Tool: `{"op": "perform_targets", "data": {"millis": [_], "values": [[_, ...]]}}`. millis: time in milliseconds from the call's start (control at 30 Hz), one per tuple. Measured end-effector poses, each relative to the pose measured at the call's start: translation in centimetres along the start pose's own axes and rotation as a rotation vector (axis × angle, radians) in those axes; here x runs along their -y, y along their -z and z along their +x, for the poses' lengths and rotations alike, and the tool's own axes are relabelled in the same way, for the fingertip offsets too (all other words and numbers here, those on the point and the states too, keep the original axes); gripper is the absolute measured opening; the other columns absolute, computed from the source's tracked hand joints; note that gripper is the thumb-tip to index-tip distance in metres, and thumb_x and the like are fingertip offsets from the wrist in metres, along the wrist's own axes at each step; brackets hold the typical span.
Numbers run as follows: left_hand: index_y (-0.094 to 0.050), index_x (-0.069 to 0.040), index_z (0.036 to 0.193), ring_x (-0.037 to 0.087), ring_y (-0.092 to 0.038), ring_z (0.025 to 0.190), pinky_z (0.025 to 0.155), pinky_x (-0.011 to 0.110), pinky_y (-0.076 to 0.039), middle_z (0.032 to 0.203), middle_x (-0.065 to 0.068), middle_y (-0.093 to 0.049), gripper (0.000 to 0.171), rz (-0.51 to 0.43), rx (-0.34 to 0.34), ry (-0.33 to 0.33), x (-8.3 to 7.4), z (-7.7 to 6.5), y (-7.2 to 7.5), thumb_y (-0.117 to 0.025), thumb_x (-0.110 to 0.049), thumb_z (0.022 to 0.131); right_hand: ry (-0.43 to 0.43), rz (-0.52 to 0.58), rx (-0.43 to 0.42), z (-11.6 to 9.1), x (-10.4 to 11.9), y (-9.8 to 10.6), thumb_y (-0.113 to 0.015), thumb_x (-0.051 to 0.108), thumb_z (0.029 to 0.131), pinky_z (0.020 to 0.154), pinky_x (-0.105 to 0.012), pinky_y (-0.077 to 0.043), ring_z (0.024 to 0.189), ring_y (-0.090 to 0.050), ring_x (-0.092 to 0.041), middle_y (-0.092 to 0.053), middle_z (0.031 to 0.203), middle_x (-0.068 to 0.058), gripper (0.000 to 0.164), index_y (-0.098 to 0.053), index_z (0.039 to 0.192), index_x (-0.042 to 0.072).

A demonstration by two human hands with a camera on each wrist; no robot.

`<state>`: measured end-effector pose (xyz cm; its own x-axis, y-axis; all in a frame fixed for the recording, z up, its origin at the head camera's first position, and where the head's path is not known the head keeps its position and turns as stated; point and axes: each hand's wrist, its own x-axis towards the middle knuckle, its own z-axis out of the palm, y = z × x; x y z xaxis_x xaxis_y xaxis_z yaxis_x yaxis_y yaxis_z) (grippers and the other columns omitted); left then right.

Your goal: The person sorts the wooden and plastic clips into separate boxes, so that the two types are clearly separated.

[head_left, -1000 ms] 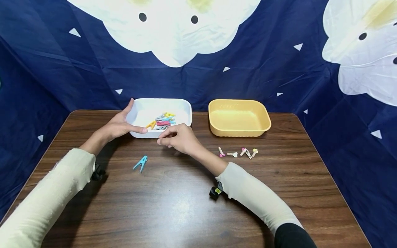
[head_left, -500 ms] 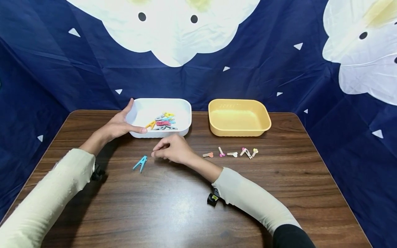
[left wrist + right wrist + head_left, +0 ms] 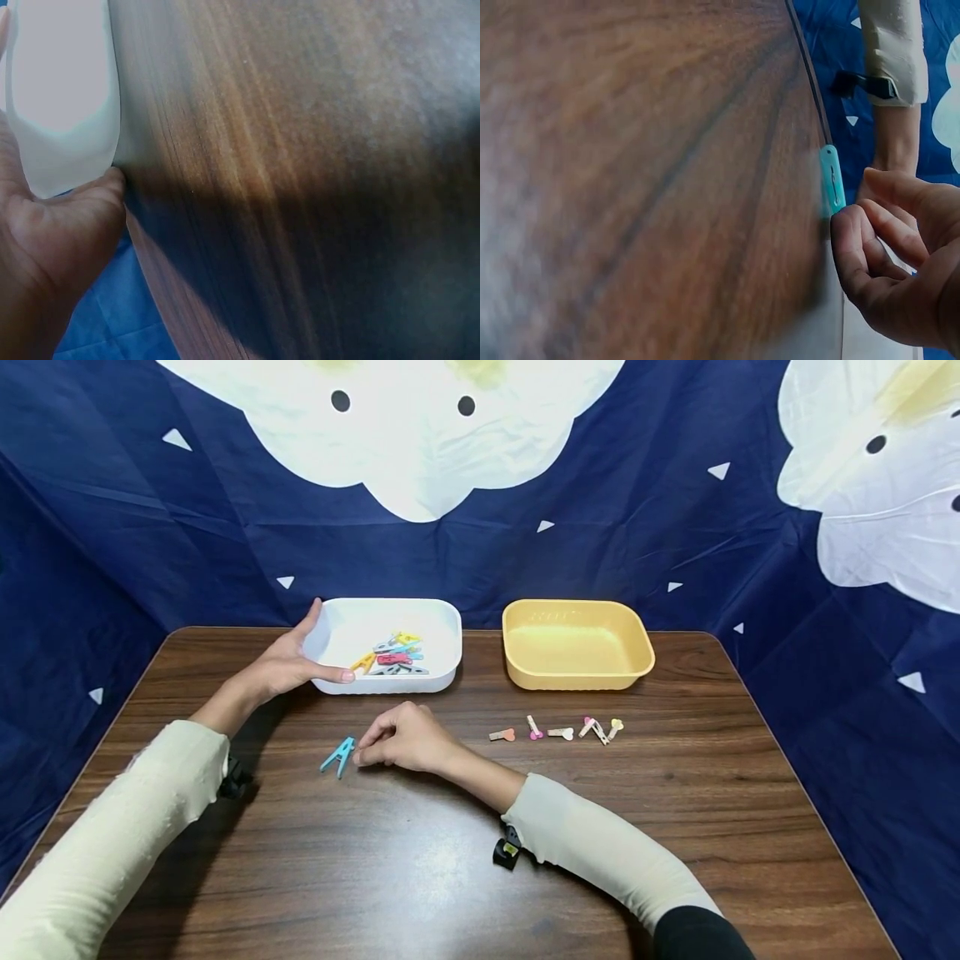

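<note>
A light-blue clothespin lies on the table at front left, one end showing narrowly in the right wrist view. My right hand is right beside it, palm down, fingertips at its right edge. In the right wrist view a gap shows between thumb and index finger, with the clothespin just beyond them. My left hand grips the left end of a white plastic basin, thumb along the front wall and a finger up at the back corner. Several coloured clothespins lie in the basin.
A yellow plastic basin stands at the back right of the wooden table. Several small wooden clips with heart-shaped ends lie in a row before it. A blue printed cloth hangs behind the table.
My right hand has moved from the white basin's front, left and toward the body, to the blue clothespin. A gray clothespin in the basin and an orange-ended clip came into sight. My left hand stayed.
</note>
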<state>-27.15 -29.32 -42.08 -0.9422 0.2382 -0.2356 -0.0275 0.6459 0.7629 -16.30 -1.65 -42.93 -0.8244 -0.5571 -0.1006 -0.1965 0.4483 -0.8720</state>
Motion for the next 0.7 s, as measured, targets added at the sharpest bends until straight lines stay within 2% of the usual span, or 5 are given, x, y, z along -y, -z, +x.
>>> {"op": "perform_targets", "data": {"millis": [133, 300, 467, 700], "values": [[0.025, -0.035, 0.176, 0.037, 0.016, 0.176, 0.143, 0.067, -0.002, 0.187, -0.001, 0.022, 0.149, -0.006, 0.004, -0.002, 0.0, 0.0, -0.1, -0.098, -0.032, 0.091, -0.012, -0.016, 0.015, -0.1, 0.0, -0.3, -0.096, 0.025, 0.092, 0.06, -0.015, -0.048, 0.063, -0.062, 0.003, -0.078, 0.074, 0.016, 0.008, -0.092, 0.095, 0.02], [0.025, -0.038, 0.175, 0.038, 0.017, 0.176, 0.142, 0.069, -0.003, 0.187, -0.002, 0.023, 0.15, -0.004, 0.005, -0.004, 0.1, 0.0, -0.1, -0.099, -0.034, 0.09, -0.013, -0.043, 0.012, 0.1, 0.1, -1.0, -0.099, 0.028, 0.088, 0.065, -0.016, -0.05, 0.072, -0.062, 0.005, -0.08, 0.079, 0.02, 0.01, -0.091, 0.091, 0.023], [0.025, -0.038, 0.175, 0.039, 0.015, 0.176, 0.142, 0.07, -0.004, 0.187, -0.001, 0.022, 0.15, 0.0, 0.002, -0.003, 0.4, 0.1, 0.0, -0.099, -0.034, 0.09, -0.029, -0.112, 0.005, 0.5, 0.4, -1.8, -0.103, 0.034, 0.083, 0.069, -0.016, -0.052, 0.078, -0.063, 0.006, -0.078, 0.079, 0.024, 0.017, -0.088, 0.085, 0.026], [0.026, -0.038, 0.174, 0.04, 0.016, 0.176, 0.142, 0.07, -0.002, 0.187, 0.001, 0.023, 0.15, 0.008, 0.006, 0.005, 0.0, -0.1, 0.0, -0.098, -0.033, 0.09, -0.054, -0.218, -0.031, 0.8, 1.0, -2.5, -0.105, 0.044, 0.079, 0.067, -0.016, -0.051, 0.077, -0.061, 0.001, -0.071, 0.075, 0.024, 0.029, -0.081, 0.077, 0.029]]}}
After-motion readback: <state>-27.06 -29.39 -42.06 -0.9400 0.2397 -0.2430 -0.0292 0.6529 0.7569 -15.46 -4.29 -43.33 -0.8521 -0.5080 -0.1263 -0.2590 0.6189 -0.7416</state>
